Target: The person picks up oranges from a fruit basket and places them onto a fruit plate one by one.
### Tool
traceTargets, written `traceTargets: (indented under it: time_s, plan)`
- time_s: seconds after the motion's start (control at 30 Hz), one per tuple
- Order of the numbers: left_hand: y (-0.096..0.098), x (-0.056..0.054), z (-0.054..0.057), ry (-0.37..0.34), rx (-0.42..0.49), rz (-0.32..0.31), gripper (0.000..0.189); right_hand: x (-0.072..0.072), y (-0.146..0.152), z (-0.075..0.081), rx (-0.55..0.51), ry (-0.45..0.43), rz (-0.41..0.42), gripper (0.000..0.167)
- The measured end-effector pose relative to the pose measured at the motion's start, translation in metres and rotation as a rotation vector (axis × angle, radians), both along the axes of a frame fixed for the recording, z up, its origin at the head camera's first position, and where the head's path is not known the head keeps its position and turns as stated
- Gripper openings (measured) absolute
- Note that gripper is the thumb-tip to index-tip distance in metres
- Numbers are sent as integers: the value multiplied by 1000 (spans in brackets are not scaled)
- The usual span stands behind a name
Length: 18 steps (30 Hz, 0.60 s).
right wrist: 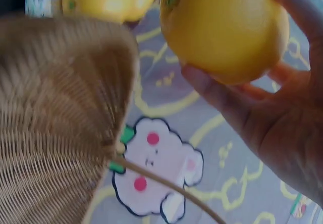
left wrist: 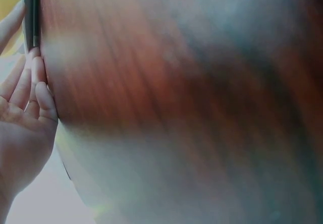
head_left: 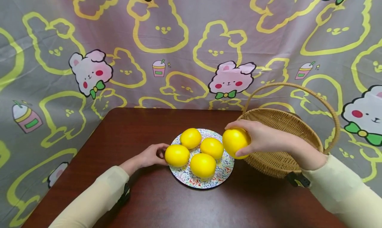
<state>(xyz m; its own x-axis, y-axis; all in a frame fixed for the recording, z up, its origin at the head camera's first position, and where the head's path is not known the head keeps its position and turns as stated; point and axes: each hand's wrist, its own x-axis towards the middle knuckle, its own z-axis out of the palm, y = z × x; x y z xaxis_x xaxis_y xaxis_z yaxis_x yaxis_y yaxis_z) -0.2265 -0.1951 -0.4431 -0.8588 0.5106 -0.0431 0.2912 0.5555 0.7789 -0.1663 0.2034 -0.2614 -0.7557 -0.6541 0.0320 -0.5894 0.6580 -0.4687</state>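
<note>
Several yellow citrus fruits (head_left: 203, 165) rest on a round plate (head_left: 195, 184) with a multicoloured squiggle pattern. At the plate's left edge is my left hand (head_left: 152, 155), close beside the leftmost fruit (head_left: 177, 155). The left wrist view shows that hand (left wrist: 25, 118) gripping the plate's dark-edged rim (left wrist: 32, 14). Over the plate's right side, my right hand (head_left: 259, 137) holds another yellow citrus fruit (head_left: 235, 142) between thumb and fingers. A green stem spot shows on this held fruit (right wrist: 224, 30) in the right wrist view.
A wicker basket (head_left: 268, 163) with a tall arched handle (head_left: 323, 103) stands right of the plate, partly behind my right forearm. The dark brown table (head_left: 143, 201) meets a cartoon-printed curtain (head_left: 185, 29) at its back edge.
</note>
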Motion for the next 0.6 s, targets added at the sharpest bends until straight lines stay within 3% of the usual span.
traceTargets:
  time_s: [0.3,0.6]
  plan:
    - [0,-1,1,9,2,2,64,21,-17,-30,-29,6,-55,72]
    - [0,-1,0,2,1,-2,64,36,-28,-54,-35,-33,-1,71]
